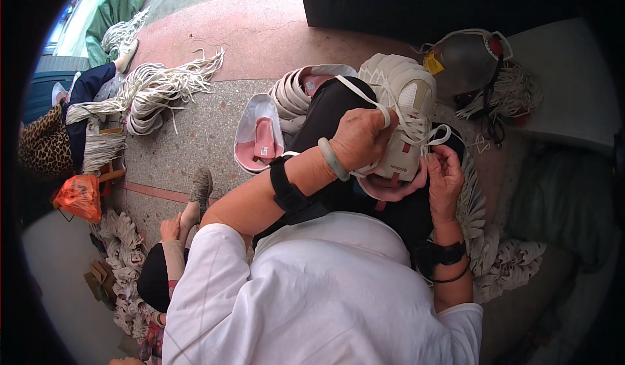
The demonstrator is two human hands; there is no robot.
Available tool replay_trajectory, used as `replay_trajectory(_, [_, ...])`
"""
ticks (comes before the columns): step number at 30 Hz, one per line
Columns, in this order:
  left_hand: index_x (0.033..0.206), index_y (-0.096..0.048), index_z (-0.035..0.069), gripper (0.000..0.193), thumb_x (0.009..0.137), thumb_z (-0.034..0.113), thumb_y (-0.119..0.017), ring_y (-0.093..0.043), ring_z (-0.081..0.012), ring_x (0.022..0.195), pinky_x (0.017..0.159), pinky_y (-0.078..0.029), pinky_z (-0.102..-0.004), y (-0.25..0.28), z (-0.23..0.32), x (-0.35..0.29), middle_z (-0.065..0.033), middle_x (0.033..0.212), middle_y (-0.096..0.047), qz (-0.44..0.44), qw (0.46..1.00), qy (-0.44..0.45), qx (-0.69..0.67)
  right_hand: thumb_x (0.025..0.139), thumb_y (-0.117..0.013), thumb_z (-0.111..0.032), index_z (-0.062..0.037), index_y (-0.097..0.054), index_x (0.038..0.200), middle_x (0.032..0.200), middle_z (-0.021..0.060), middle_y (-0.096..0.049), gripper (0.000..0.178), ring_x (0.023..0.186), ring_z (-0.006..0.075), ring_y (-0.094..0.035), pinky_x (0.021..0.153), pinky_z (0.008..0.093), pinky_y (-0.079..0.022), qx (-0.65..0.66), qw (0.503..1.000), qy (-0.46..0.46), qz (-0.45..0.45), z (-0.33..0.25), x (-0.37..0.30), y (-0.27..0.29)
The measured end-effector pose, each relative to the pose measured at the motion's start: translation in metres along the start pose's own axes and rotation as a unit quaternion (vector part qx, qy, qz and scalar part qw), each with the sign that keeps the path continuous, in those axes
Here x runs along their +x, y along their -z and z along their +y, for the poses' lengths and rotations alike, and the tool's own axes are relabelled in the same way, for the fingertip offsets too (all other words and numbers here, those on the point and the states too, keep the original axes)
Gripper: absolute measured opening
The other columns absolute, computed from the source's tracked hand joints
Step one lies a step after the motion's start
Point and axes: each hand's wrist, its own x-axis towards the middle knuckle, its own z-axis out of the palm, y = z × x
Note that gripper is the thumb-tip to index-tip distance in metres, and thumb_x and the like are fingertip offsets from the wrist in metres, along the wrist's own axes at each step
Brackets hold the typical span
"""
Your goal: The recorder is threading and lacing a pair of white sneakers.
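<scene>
On my lap lies a beige shoe upper (pixel 398 157) with a pale tongue and pink lining, its opening toward me. A white shoelace (pixel 356 90) is threaded through part of it, with loose loops above. My left hand (pixel 366 134) is closed round the lace at the upper's left side, fingers curled, back of the hand up. At the right edge, beside the eyelets, my right hand (pixel 446 181) pinches a lace between thumb and fingertips. Directly beyond stands a nested row of similar uppers (pixel 384 70), resting against the one I handle.
Left of my knees stand a pink-lined upper (pixel 242 134) and a nested stack of uppers (pixel 286 92). White lace bundles (pixel 163 88) hang farther left, near a seated person. An orange bag (pixel 79 197) is beside them. More uppers (pixel 514 264) lie at right; another person's hand (pixel 171 227) is lower left.
</scene>
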Motion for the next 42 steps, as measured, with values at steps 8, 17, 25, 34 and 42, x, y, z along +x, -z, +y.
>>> replay_trajectory(8, [0.074, -0.051, 0.001, 0.016, 0.074, 0.012, -0.063, -0.057, -0.0326, 0.060, 0.056, -0.045, -0.0333, 0.004, -0.012, 0.009, -0.0153, 0.064, -0.057, -0.091, 0.977, 0.187, -0.055, 0.084, -0.058, -0.009, -0.0006, -0.051, 0.099, 0.082, 0.0004, -0.052, 0.019, 0.073, 0.0061, -0.047, 0.066, 0.0199, -0.041, 0.014, 1.000, 0.010, 0.021, 0.006, 0.003, 0.001])
replay_trajectory(17, [0.105, -0.046, 0.003, 0.059, 0.058, 0.027, -0.073, -0.054, -0.0289, 0.081, 0.069, -0.044, -0.0358, 0.011, 0.028, -0.023, -0.0130, 0.092, -0.054, -0.035, 0.982, -0.052, 0.178, 0.075, -0.061, -0.003, -0.0042, -0.059, 0.082, 0.078, 0.0051, -0.054, 0.008, 0.068, 0.0205, -0.054, 0.063, 0.0291, -0.042, -0.216, 0.948, 0.232, 0.011, -0.049, 0.003, -0.018])
replay_trajectory(25, [0.104, -0.052, -0.002, 0.040, 0.067, 0.011, -0.062, -0.059, -0.0276, 0.072, 0.067, -0.048, -0.0316, 0.005, 0.003, -0.032, -0.0145, 0.083, -0.055, -0.003, 0.997, 0.016, 0.076, 0.068, -0.064, -0.014, -0.0089, -0.059, 0.075, 0.073, 0.0039, -0.049, 0.010, 0.068, 0.0215, -0.052, 0.064, 0.0349, -0.035, -0.422, 0.841, 0.334, -0.052, -0.045, 0.017, -0.054])
replay_trajectory(34, [0.104, -0.056, -0.004, 0.034, 0.070, 0.002, -0.052, -0.059, -0.0247, 0.065, 0.062, -0.047, -0.0292, 0.009, -0.006, -0.023, -0.0135, 0.075, -0.053, -0.036, 0.997, -0.001, -0.066, 0.069, -0.055, -0.014, -0.0096, -0.051, 0.066, 0.070, 0.0048, -0.048, 0.006, 0.070, 0.0205, -0.052, 0.064, 0.0357, -0.034, -0.494, 0.772, 0.388, -0.094, -0.055, 0.024, -0.050])
replay_trajectory(42, [0.103, -0.056, -0.003, 0.035, 0.068, 0.002, -0.052, -0.056, -0.0307, 0.067, 0.063, -0.047, -0.0350, 0.013, -0.001, -0.029, -0.0145, 0.077, -0.055, -0.029, 0.996, -0.047, 0.073, 0.075, -0.057, -0.006, -0.0064, -0.055, 0.073, 0.071, 0.0103, -0.051, 0.003, 0.067, 0.0303, -0.052, 0.057, 0.0418, -0.039, -0.519, 0.837, 0.137, 0.104, 0.027, -0.070, 0.141])
